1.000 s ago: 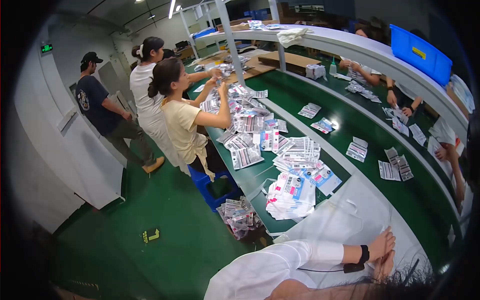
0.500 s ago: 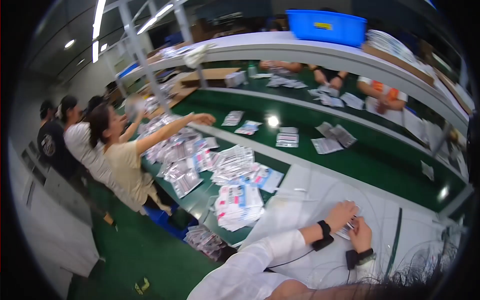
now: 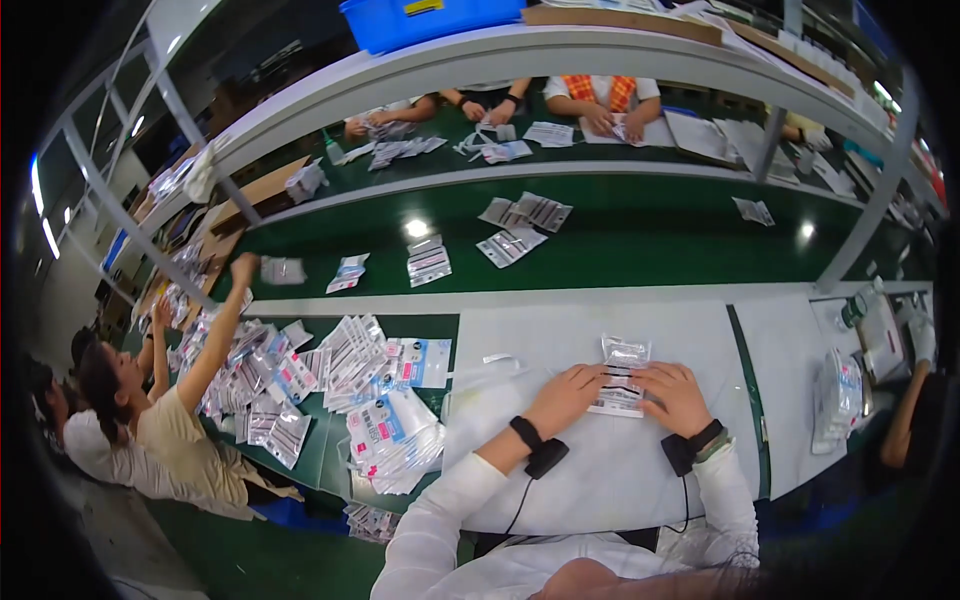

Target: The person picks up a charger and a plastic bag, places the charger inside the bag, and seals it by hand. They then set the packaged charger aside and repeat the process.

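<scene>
A flat clear plastic packet [image 3: 618,397] with a printed white card lies on the white work surface in front of me. My left hand [image 3: 568,398] is at its left edge, fingers closed on that side. At the right edge my right hand [image 3: 675,397] has its bent fingers on the packet, the thumb pointing inward near the lower corner. The packet's clear upper end sticks out beyond the fingertips. Both wrists wear black bands with small cabled boxes.
Piles of similar packets [image 3: 395,435] cover the green table at left, beside a co-worker [image 3: 190,440]. Several packets [image 3: 430,262] lie on the green belt [image 3: 640,250] ahead. Above it runs a shelf with a blue bin [image 3: 430,25]. More packets [image 3: 838,400] stand at right.
My view has swung right and levelled. My hands, earlier bunched over the packet, now sit at its two sides. A packet now lies by the co-worker's outstretched hand.
</scene>
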`<state>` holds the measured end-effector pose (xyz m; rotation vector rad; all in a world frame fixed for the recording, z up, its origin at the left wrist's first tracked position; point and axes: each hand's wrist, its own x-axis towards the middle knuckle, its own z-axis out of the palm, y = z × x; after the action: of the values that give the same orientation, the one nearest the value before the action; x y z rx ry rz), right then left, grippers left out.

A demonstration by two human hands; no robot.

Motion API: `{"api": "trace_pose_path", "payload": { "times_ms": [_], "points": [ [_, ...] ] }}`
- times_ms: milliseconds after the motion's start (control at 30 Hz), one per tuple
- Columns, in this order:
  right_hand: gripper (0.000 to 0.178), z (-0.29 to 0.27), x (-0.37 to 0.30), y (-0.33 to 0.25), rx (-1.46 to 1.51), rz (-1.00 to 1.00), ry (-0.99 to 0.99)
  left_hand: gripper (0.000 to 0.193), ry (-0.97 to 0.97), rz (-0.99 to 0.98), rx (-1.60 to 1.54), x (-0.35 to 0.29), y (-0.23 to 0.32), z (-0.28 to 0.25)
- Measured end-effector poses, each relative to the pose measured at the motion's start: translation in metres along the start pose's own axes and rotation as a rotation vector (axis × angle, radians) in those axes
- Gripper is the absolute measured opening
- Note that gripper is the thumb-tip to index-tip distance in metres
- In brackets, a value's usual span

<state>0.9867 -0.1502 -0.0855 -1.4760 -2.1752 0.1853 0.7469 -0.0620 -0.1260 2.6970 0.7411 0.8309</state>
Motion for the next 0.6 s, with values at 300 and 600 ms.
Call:
{"api": "trace_pose_path", "payload": {
  "times_ms": [300,600],
  "points": [
    [0.036,0.004,-0.011,0.009,-0.032,0.127,-0.184,0.042,-0.190,0.050,0.141,-0.008,-0.012,-0.020],
    [0.029,0.000,-0.009,0.012,0.025,0.174,-0.087,0.039,-0.275,0.027,0.134,-0.002,-0.018,-0.035]
  ]
}}
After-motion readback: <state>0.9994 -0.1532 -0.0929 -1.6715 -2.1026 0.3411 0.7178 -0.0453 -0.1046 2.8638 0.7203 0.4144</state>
